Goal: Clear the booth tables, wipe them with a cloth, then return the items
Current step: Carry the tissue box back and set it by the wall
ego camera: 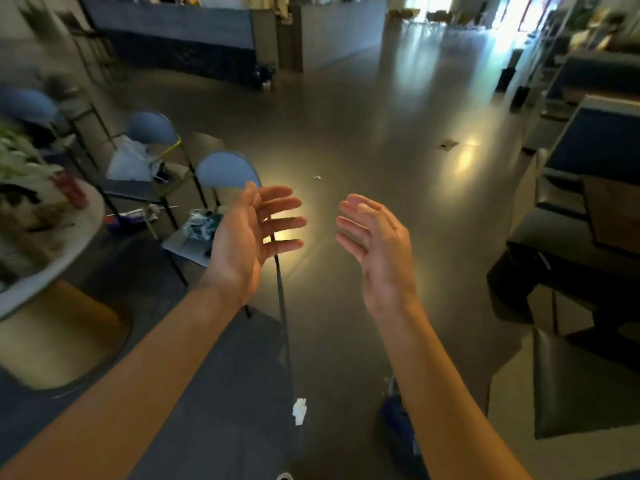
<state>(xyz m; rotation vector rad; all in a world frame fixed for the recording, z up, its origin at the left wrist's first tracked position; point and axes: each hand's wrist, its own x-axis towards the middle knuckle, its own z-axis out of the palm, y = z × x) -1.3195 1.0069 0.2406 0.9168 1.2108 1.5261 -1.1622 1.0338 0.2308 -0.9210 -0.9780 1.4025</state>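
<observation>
Both my hands are raised in front of me over the shiny floor, palms facing each other, fingers straight and spread, holding nothing. My left hand is in front of a blue-backed chair. My right hand is about a hand's width to its right. A booth with dark blue seats and a brown booth table lies at the right edge. No cloth is in either hand.
A round white table with a plant and cluttered items stands at the left. Blue chairs hold bags and cloths. A crumpled white paper scrap lies on the floor near me. A counter spans the back.
</observation>
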